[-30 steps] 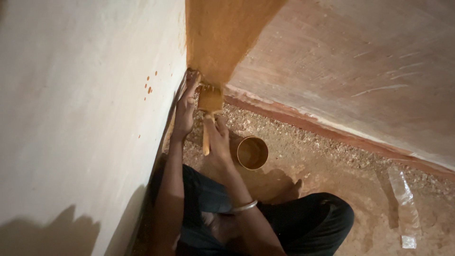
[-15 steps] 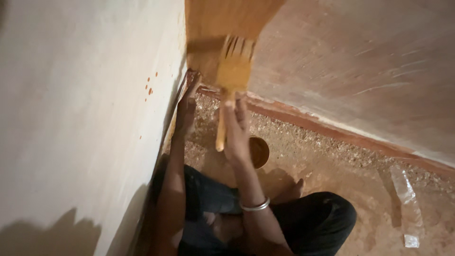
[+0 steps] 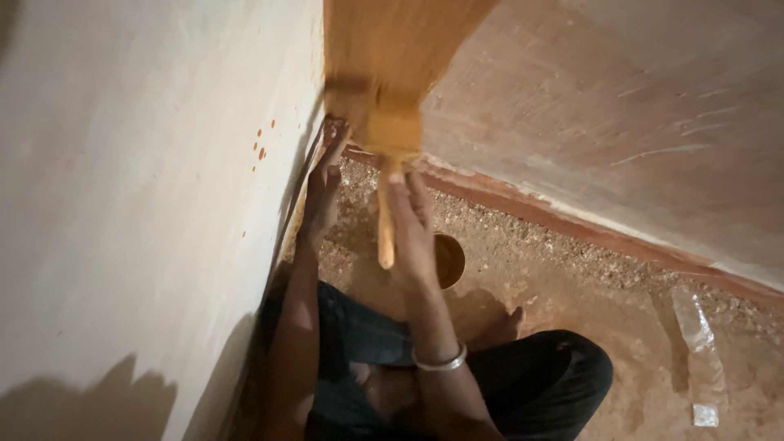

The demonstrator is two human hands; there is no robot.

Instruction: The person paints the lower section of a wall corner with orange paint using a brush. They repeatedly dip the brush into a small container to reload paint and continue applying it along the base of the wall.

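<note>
The pale wall is filling the left half of the frame, and the reddish wall is taking up the upper right. They are meeting in a corner near the top centre, where a strip of orange paint is running down. A few orange drops are already sitting on the pale wall left of centre, so more splatter there looks likely if the bristles are flicking or carrying too much paint.

The gritty floor is spreading across the lower right, and the person's dark trouser legs are folded at the bottom centre. Drips falling from the wet strip could be landing on the floor or on the cloth.

The right hand is closing around the handle of the paintbrush, which is standing upright in the middle of the frame with its bristles pressing against the painted strip. A loose grip on a paint-slick handle could be letting it slip.

The left hand is lying open, its fingers resting along the base of the pale wall just left of the brush; it is sitting close enough to get painted.

The small round paint cup is standing on the floor just right of the right wrist, near enough for an elbow or knee to tip it.
</note>
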